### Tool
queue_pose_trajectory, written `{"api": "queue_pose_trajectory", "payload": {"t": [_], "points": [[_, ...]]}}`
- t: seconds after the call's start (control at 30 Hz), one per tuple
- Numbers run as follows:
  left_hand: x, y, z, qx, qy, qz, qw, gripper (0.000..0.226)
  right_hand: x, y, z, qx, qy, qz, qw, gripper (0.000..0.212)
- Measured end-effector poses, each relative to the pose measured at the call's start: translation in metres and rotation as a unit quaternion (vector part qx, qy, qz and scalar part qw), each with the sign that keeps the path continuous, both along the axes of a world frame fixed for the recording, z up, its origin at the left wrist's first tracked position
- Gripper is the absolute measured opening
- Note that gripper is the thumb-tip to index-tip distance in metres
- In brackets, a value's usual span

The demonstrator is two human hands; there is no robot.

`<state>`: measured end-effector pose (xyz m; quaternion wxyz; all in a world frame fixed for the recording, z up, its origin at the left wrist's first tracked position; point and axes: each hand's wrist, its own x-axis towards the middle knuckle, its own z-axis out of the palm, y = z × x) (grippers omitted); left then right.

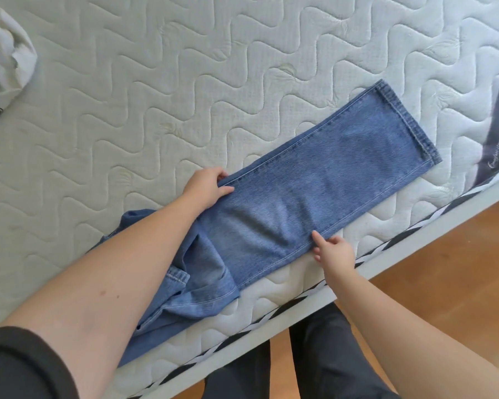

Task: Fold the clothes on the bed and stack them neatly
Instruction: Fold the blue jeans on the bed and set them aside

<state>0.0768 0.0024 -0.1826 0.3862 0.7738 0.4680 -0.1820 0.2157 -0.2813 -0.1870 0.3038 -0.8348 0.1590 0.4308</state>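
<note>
Left hand (pixel 206 185), right hand (pixel 333 250) pinch opposite jeans (pixel 314 180) edges near mattress (pixel 185 67) edge

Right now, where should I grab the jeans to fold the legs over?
Probably the hem end of the jeans, near. Come in from the far right and pinch both corners: the legs lie flat and stacked with that edge free, while the waist is bunched under the left arm.
</note>
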Motion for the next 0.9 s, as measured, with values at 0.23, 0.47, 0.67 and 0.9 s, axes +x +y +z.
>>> {"api": "queue_pose_trajectory", "payload": {"t": [0.23,0.47,0.67,0.9], "points": [[0.069,-0.006,-0.012,0.029,0.010,-0.030,0.999,0.023,0.044,0.001,-0.006,0.019,-0.009,-0.102,0.995,0.024],[0.104,-0.012,-0.010,-0.005,-0.039,-0.059,0.997,0.036,0.104,0.007,-0.011,0.062,-0.058,-0.196,0.977,0.016],[0.203,-0.033,-0.013,0.017,-0.090,-0.043,0.995,0.025,0.157,0.006,-0.012,0.077,-0.066,-0.223,0.970,0.011],[0.306,-0.036,-0.008,0.032,-0.112,-0.068,0.991,0.029,0.230,0.006,-0.009,0.097,-0.094,-0.248,0.959,0.030]]}}
